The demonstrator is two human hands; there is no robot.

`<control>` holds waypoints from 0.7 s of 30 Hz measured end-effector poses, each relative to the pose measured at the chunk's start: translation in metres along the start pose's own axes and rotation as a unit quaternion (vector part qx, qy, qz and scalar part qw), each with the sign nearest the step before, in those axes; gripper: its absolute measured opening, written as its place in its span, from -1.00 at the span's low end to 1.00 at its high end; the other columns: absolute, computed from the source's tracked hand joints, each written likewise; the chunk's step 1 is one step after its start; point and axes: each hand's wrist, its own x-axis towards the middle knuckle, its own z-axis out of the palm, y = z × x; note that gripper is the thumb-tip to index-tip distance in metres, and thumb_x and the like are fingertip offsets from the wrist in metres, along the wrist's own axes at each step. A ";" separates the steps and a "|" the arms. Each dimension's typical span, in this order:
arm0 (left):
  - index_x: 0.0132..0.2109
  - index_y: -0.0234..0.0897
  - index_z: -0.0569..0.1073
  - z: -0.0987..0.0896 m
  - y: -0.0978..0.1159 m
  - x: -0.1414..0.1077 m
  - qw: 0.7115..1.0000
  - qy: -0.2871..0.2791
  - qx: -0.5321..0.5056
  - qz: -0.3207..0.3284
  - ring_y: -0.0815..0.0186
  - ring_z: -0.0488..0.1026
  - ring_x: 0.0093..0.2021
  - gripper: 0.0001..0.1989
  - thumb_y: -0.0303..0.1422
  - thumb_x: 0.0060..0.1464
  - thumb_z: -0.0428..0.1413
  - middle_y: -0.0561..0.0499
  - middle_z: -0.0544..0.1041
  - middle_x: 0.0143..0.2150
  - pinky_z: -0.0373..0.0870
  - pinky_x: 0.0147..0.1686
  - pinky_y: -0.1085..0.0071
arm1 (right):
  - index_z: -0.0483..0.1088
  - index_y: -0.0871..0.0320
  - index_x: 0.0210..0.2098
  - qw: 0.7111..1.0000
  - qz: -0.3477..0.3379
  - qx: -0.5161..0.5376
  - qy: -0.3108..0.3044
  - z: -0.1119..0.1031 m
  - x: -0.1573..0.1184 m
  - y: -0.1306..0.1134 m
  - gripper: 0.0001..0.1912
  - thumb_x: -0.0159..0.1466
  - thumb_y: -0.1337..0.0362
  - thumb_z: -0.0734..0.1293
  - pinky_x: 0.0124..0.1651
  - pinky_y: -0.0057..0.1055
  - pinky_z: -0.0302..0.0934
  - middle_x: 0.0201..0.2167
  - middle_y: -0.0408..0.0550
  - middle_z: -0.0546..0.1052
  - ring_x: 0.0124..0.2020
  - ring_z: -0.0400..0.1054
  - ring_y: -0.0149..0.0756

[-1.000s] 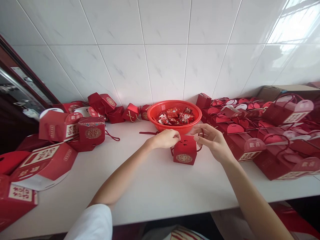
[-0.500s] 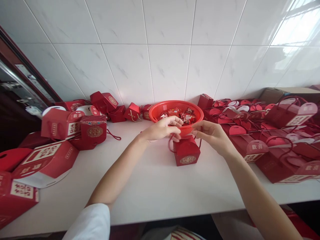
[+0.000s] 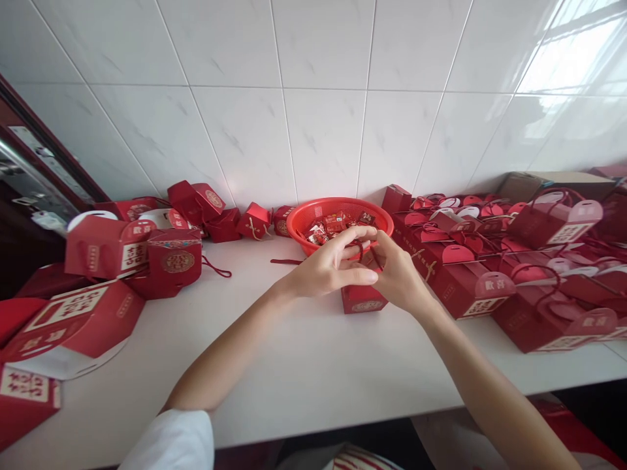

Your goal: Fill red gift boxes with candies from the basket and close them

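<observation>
A small red gift box (image 3: 364, 303) with a round gold emblem stands on the white table, partly covered by my hands. My left hand (image 3: 329, 266) is just above it, fingers bent around a dark red cord (image 3: 361, 250), thumb stretched to the right. Close against it, my right hand (image 3: 398, 273) curls its fingers down at the cord over the box top. Its fingertips are partly hidden. Behind the hands, a red plastic basket (image 3: 308, 212) holds wrapped sweets (image 3: 335, 222).
Red boxes (image 3: 105, 245) are piled on the left, one small box with a cord (image 3: 175, 256) among them. Many handled red boxes (image 3: 473, 284) crowd the right side. A tiled wall (image 3: 326, 140) rises behind the table (image 3: 274, 365).
My hands have come together over the box and now overlap its top. The cord has shifted between my fingers. The view has turned slightly to the right.
</observation>
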 end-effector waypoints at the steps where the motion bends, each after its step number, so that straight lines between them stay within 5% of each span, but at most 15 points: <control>1: 0.27 -0.13 0.30 0.001 -0.001 0.000 1.000 0.001 0.014 0.006 0.03 0.25 0.36 -0.39 -0.37 0.06 0.21 -0.10 0.27 0.37 0.38 0.24 0.15 | 0.31 0.06 -0.18 1.000 0.001 -0.011 0.004 0.001 0.000 0.000 -0.72 0.10 0.24 0.36 -0.42 -0.40 0.11 -0.48 -0.20 0.46 -0.49 0.29 -0.32; 10: 0.34 -0.08 0.25 0.005 -0.017 0.001 0.972 0.052 0.218 0.070 0.05 0.05 0.47 -0.30 -0.52 0.03 0.03 -0.03 0.08 0.47 0.21 0.38 0.08 | 0.33 0.09 -0.28 0.997 -0.029 0.035 0.064 0.006 0.005 0.004 -0.79 0.05 0.36 0.25 -0.40 -0.40 0.10 -0.53 -0.23 0.37 -0.50 0.22 -0.36; 14: 0.32 -0.11 0.25 0.007 -0.020 0.002 0.953 0.079 0.280 0.085 0.06 0.02 0.47 -0.36 -0.48 0.10 0.10 -0.07 0.09 0.47 0.18 0.38 0.10 | 0.33 0.10 -0.33 0.990 -0.031 0.095 0.098 0.002 0.006 0.002 -0.86 0.07 0.35 0.24 -0.41 -0.41 0.09 -0.54 -0.23 0.31 -0.49 0.18 -0.39; 18: 0.31 -0.16 0.24 0.013 -0.027 0.007 0.945 0.136 0.295 0.038 0.04 0.28 0.31 -0.32 -0.36 0.07 0.27 -0.16 0.32 0.31 0.36 0.24 0.11 | 0.40 0.12 -0.27 0.979 -0.009 0.165 0.121 -0.007 0.006 -0.006 -0.82 0.12 0.33 0.26 -0.36 -0.40 0.19 -0.48 -0.17 0.38 -0.44 0.27 -0.37; 21: 0.22 -0.19 0.35 0.016 -0.034 0.012 0.947 0.127 0.296 -0.001 0.07 0.42 0.15 -0.45 -0.27 0.11 0.25 -0.12 0.45 0.14 0.42 0.15 0.12 | 0.41 0.12 -0.30 0.979 -0.015 0.170 0.107 -0.014 0.004 -0.011 -0.87 0.13 0.30 0.28 -0.28 -0.37 0.29 -0.40 -0.12 0.48 -0.38 0.36 -0.34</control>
